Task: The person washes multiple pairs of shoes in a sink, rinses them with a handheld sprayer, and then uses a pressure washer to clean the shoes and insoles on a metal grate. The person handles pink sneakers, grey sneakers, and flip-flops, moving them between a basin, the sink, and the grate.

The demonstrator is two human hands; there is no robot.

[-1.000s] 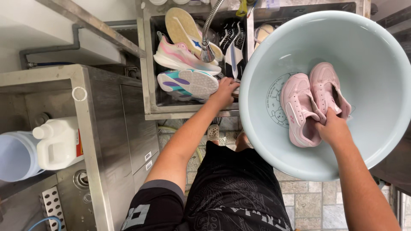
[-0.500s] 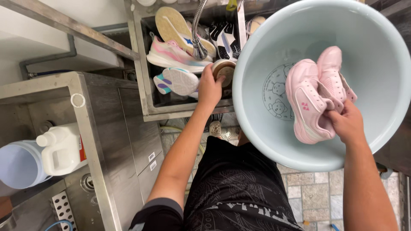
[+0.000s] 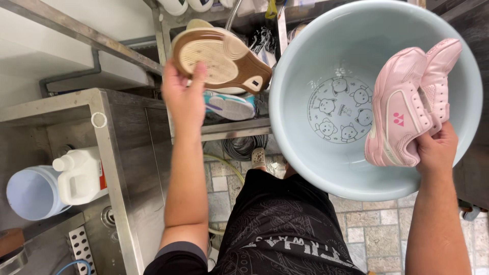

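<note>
Left hand: the left hand [image 3: 184, 97] is closed around the heel end of a shoe with a tan sole [image 3: 220, 60]. The sole faces up at us and the toe points away to the right of the hand.
Right hand: the right hand [image 3: 434, 151] is closed on a pair of pink shoes [image 3: 407, 104]. It grips them from below, and the two shoes lie side by side, toes pointing up and away from the hand.
Basin: a big pale blue basin [image 3: 305, 153] sits just under and to the left of the right hand. The pink shoes hang over its right side. Little bear drawings show on its bottom.
Sink: a metal sink [image 3: 232, 130] lies right behind the left hand. A white shoe with teal and purple [image 3: 229, 106] rests in it, just right of the hand.
Tabletop: a steel tabletop [image 3: 109, 153] is to the left of the left hand. A white jug [image 3: 79, 175] and a pale blue tub [image 3: 30, 192] stand well apart from the hand, low on the left.
Floor: stone tiles [image 3: 372, 229] show below both arms.
</note>
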